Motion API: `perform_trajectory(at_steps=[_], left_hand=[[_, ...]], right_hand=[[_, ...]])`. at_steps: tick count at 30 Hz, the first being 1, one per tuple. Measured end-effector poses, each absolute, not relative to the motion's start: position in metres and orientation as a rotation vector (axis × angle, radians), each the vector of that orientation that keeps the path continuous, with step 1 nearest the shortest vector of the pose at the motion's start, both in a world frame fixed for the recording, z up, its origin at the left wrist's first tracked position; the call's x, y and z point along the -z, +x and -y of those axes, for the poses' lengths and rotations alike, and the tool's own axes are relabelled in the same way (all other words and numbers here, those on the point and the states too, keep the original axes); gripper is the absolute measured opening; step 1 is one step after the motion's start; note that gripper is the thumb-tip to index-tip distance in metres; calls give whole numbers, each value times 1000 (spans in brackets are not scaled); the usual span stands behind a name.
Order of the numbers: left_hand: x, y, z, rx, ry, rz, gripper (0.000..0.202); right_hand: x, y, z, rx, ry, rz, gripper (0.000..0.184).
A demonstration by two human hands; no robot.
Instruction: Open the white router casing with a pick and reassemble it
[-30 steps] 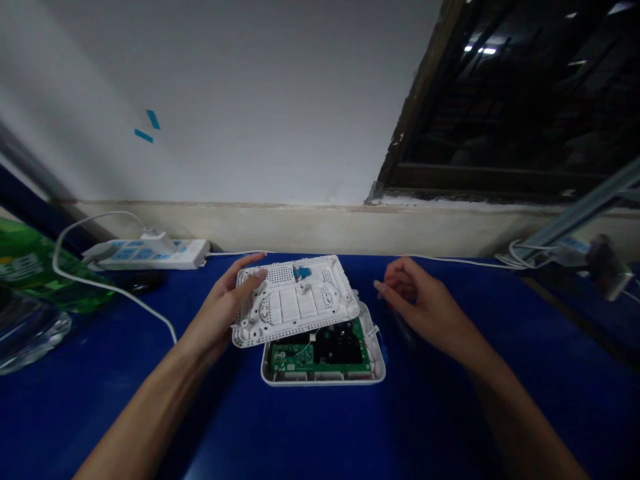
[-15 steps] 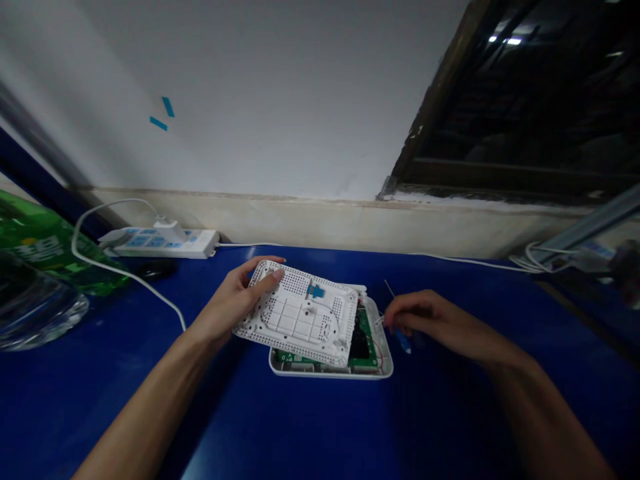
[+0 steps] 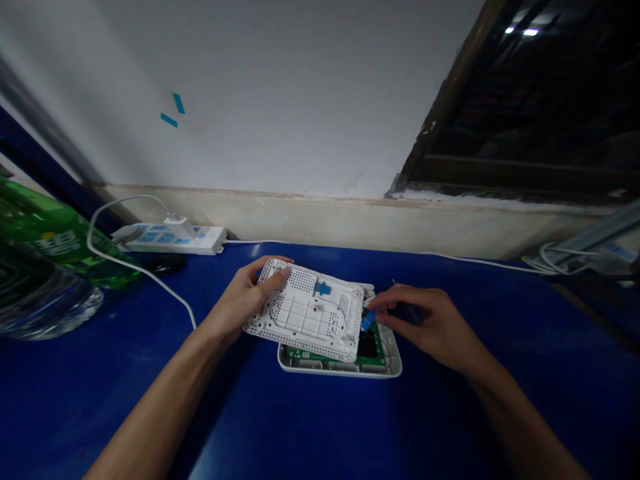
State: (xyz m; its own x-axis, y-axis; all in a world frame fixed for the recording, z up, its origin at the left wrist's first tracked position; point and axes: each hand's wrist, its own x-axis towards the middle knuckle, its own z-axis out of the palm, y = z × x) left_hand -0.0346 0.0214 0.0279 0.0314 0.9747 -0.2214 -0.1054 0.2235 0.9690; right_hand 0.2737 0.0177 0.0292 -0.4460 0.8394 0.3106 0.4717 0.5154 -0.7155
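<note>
A white router shell (image 3: 395, 365) lies open on the blue table (image 3: 310, 427), its green circuit board (image 3: 373, 357) showing inside. My left hand (image 3: 240, 303) is closed on the far left edge of the white perforated cover (image 3: 307, 319), holding it tilted over the shell. A small blue clip (image 3: 323, 289) sits on the cover. My right hand (image 3: 425, 320) is pinched on a small blue connector (image 3: 367, 321) at the cover's right edge, just above the board.
A white power strip (image 3: 170, 239) with a plug and white cable (image 3: 125, 263) lies at the back left. A green bottle (image 3: 55, 247) and a clear plastic bottle (image 3: 40, 307) stand at the far left. More cables (image 3: 555, 263) and a metal rail run at the right.
The cover has come down and rightwards over the shell, hiding most of the board. My right hand has dropped to the table and moved left with the blue connector to the cover's right edge.
</note>
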Motion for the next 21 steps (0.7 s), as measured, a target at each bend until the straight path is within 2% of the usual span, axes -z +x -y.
perform_trajectory(at_steps=[8,16,21], left_hand=[[-28,-33,-20,-1086,952,-1210,53],[-29,-33,-20,-1086,959,-1267,48],[-28,-32,-19,-1069,958,-1245,47]], right_hand=[[-31,263,-12,-301,-826,2247,11],[-20,245,-9,-2,-1048,2303,15],[-20,235,-6,71,-1155,2324,13]])
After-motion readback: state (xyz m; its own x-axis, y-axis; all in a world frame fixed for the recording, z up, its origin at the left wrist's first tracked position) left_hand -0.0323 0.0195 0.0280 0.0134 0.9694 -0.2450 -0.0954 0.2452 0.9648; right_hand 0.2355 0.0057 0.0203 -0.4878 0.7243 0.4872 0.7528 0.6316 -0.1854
